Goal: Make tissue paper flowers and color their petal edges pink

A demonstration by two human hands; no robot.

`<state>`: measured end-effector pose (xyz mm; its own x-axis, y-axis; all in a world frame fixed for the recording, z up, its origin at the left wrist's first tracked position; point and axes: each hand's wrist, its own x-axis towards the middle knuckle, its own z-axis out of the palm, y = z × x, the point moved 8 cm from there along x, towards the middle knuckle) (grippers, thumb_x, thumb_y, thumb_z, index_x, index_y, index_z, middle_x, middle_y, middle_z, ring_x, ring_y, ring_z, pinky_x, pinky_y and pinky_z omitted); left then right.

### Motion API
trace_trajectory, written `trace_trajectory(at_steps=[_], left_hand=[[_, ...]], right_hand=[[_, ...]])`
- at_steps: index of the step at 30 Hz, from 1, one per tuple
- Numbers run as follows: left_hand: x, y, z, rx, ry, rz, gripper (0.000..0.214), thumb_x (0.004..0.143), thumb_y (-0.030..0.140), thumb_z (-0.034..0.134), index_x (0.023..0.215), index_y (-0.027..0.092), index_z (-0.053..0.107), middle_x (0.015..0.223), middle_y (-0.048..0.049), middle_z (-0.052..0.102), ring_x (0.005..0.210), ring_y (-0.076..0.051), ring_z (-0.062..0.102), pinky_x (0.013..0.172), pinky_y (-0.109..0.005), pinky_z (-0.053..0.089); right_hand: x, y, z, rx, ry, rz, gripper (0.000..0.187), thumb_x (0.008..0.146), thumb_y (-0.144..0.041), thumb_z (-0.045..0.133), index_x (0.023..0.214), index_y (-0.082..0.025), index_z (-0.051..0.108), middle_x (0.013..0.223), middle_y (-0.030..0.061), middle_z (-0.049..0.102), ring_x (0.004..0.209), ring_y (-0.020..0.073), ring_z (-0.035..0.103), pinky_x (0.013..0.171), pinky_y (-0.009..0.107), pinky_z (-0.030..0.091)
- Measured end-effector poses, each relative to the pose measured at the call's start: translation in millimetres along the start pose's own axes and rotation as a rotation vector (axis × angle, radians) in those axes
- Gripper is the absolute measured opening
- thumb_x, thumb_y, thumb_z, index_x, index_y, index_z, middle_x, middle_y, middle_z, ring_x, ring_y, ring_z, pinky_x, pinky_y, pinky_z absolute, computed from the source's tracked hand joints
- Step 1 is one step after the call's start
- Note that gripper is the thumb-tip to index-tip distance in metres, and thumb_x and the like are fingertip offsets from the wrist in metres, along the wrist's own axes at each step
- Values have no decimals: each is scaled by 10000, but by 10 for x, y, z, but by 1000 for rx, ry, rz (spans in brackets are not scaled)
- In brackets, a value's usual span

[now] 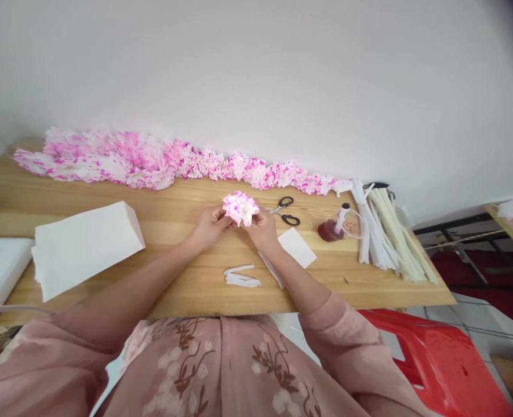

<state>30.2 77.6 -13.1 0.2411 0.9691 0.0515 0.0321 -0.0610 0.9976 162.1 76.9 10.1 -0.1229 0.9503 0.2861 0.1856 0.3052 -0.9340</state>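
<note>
Between my two hands, above the middle of the table, is a white paper flower flecked with pink. My left hand pinches its left side, fingers closed. On its right side my right hand grips it too, with some fingers hidden behind the petals. Black-handled scissors lie just right of my right hand, blades partly covered by it. Beneath my right forearm rests a sheet of white paper. Several short white strips lie nearer the table's front edge.
Pink-and-white paper flowers line the wall side of the wooden table. At left is a white paper stack. A bottle of dark red liquid stands at right beside bundled white strips. A red stool stands below.
</note>
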Motion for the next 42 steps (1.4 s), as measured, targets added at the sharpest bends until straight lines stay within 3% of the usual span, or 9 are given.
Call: trace_trajectory(at_steps=[6, 12, 21, 28, 32, 37, 42], left_hand=[[-46, 84, 7, 184, 68, 81, 205, 795, 286, 550, 612, 196, 536, 631, -9, 610, 632, -161, 564, 648, -270, 442], [-55, 175, 9, 325, 73, 162, 234, 830, 233, 503, 600, 198, 534, 655, -28, 631, 657, -183, 583, 654, -282, 435], [-53, 55, -58, 226, 104, 65, 252, 835, 395, 622, 725, 171, 661, 728, -38, 708, 714, -205, 641, 672, -286, 476], [-42, 49, -115, 231, 126, 104, 221, 830, 329, 594, 687, 169, 648, 702, -36, 698, 708, -192, 624, 698, -284, 476], [-33, 62, -151, 154, 138, 100, 249, 810, 387, 659, 715, 157, 676, 756, -49, 724, 751, -204, 645, 756, -311, 509], [2, 151, -143, 20, 59, 97, 385, 723, 452, 813, 947, 146, 746, 999, -81, 765, 964, -256, 681, 887, -345, 521], [29, 177, -180, -98, 33, 41, 451, 634, 452, 889, 946, 152, 764, 992, -73, 767, 981, -256, 676, 883, -336, 519]], right_hand=[[-60, -133, 3, -84, 30, -82, 255, 861, -465, 628, 729, -248, 648, 887, 54, 677, 842, 217, 602, 832, 372, 523], [-87, -184, -13, -90, 61, -86, 380, 864, -558, 628, 637, -253, 635, 821, 57, 644, 813, 227, 594, 806, 387, 531], [-33, -123, -57, -35, 33, -45, 326, 803, -560, 707, 765, -240, 653, 889, 43, 663, 855, 214, 605, 825, 359, 503], [-19, -125, -65, -23, 7, -117, 256, 793, -491, 749, 861, -247, 707, 921, 41, 683, 884, 211, 624, 845, 350, 506], [-16, -125, -88, -7, 27, -116, 278, 809, -455, 752, 980, -240, 706, 957, 28, 689, 906, 191, 625, 846, 319, 500], [-4, -134, -142, 15, 61, -67, 258, 843, -464, 707, 931, -221, 695, 923, 15, 683, 879, 170, 624, 815, 286, 494], [16, -143, -145, 10, 59, -67, 232, 829, -447, 717, 899, -228, 687, 922, 15, 681, 882, 174, 618, 806, 287, 483]])
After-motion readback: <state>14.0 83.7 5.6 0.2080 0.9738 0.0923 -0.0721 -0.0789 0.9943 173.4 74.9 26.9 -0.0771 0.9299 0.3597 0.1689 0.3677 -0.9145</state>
